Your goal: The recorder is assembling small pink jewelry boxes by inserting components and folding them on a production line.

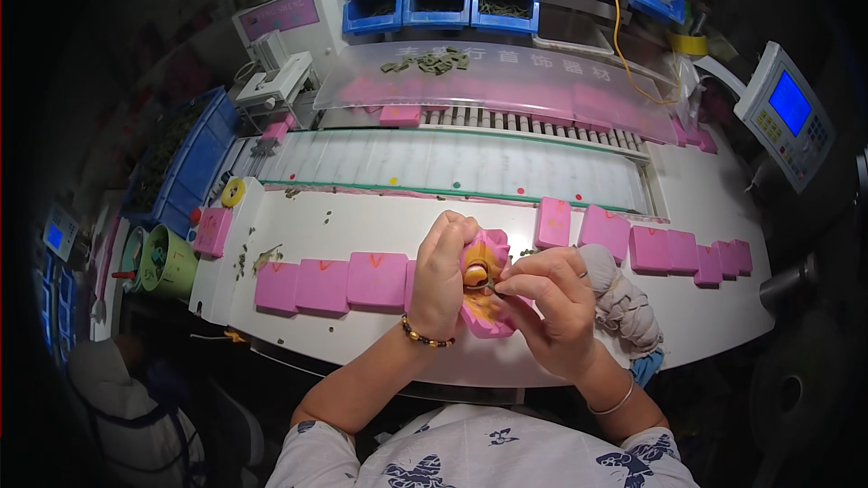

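A pink rubber mold [488, 323] is bent open above the front of the white table, its yellow-stained inside turned up. My left hand [438, 278] is wrapped round its left side and keeps it spread. From the right, my right hand [559, 305] reaches to the opening with thumb and fingertips pinched together. A thin dark greenish bit shows at these fingertips, too small to name. Left of my left hand stands a row of pink mold blocks [377, 279] with orange marks. More pink blocks [605, 231] curve away on the right.
A crumpled grey-white cloth [624, 307] lies beside my right wrist. Behind are a green-edged glass-topped strip [434, 167], rollers [533, 126] and blue bins [437, 4]. A control panel [785, 113] with a lit screen stands right; a green bucket [170, 262] is left.
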Demonstrator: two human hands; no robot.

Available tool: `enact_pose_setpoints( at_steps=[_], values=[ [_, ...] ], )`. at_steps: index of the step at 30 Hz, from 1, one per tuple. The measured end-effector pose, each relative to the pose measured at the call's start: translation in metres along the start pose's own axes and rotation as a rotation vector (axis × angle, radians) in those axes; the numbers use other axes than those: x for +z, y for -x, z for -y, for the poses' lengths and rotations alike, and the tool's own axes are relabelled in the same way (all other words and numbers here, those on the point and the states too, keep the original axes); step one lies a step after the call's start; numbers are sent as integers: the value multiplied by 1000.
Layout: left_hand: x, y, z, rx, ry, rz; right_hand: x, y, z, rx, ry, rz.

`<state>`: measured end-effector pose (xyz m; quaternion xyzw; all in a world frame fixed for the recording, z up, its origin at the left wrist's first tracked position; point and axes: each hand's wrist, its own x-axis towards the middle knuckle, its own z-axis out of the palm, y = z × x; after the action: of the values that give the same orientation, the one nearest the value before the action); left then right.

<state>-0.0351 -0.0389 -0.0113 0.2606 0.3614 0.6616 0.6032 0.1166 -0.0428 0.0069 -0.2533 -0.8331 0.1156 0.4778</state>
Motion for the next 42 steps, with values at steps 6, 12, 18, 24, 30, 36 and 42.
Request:
enact_pose_setpoints(
  at_steps=[6,12,18,24,30,36,42],
  values=[
    [2,-4,-1,-232,242,43,-7,-3,2,-33,16,11],
    [-6,-15,-9,-305,275,56,-15,-2,9,-116,99,-38],
    [-5,2,-19,-273,-51,230,-23,7,-11,-246,369,-211],
    [-9,14,-14,-163,-347,471,-23,17,-12,-354,454,-58],
    [-13,18,-18,-271,-418,473,-24,20,-8,-290,336,44],
    [-9,29,-17,51,-672,495,-22,22,-12,98,-71,115],
    [-12,20,-15,175,-671,392,-19,27,-32,890,-983,-12]
  ],
)
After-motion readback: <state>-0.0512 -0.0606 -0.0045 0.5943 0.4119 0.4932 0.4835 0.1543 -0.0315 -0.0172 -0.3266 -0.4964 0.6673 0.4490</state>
